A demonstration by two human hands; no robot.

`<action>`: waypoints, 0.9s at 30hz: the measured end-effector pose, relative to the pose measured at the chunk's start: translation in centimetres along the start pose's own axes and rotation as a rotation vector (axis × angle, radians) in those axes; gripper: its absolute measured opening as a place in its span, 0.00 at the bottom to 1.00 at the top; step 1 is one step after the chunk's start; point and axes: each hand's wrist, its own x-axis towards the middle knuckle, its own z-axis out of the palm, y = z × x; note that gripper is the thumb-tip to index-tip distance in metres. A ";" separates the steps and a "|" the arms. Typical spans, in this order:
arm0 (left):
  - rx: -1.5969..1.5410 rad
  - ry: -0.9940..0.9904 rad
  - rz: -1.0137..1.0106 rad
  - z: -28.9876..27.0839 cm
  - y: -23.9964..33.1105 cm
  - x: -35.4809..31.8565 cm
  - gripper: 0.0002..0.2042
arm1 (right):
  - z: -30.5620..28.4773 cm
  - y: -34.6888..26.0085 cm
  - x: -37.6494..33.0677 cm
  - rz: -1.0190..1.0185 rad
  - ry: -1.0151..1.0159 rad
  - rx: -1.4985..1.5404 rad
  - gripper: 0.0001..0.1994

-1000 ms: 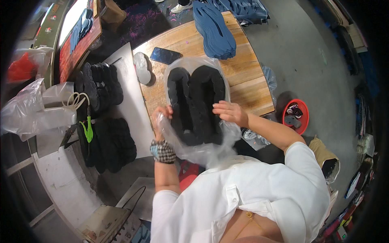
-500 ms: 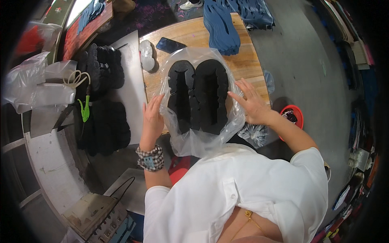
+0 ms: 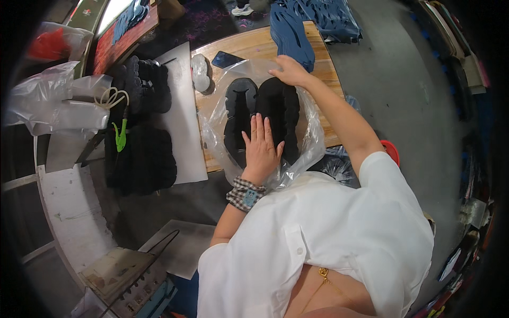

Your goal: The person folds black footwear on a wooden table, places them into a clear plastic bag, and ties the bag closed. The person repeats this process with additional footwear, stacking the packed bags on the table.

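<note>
A pair of thick black shoe soles [image 3: 240,95] with scalloped edges lies side by side, toes pointing away from me. They rest on a clear plastic bag [image 3: 217,148] spread on the wooden table. My left hand [image 3: 261,153] lies across the heel half of both soles, palm down with its fingers stretched out. At the far right toe, my right hand [image 3: 290,71] has its fingers bent over the bag's far edge and seems to pinch the film; the fingertips are partly hidden. A checked band circles my left wrist.
Stacked blue cut pieces [image 3: 291,37] sit at the table's far right. A phone [image 3: 227,59] and a clear lumpy object [image 3: 200,73] lie at its far left. More black soles [image 3: 140,159] are stacked on the left, beside a green-handled tool [image 3: 121,135]. A red bucket [image 3: 391,152] stands right.
My left hand has moved right, from the bag's left side onto the soles. My right hand has reached away from me, from the bag's right side to its far edge.
</note>
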 end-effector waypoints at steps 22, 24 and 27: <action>-0.193 -0.588 -0.057 -12.8 0.6 -12.8 0.21 | -16.3 -8.3 -0.5 0.187 0.261 1.470 0.18; -0.179 -0.674 -0.029 -15.1 0.2 -13.6 0.16 | -16.5 -7.9 -0.5 0.152 0.097 1.503 0.20; -0.113 -0.382 0.120 -19.1 0.0 -14.4 0.09 | -17.0 -9.7 -1.1 0.029 -0.042 1.674 0.21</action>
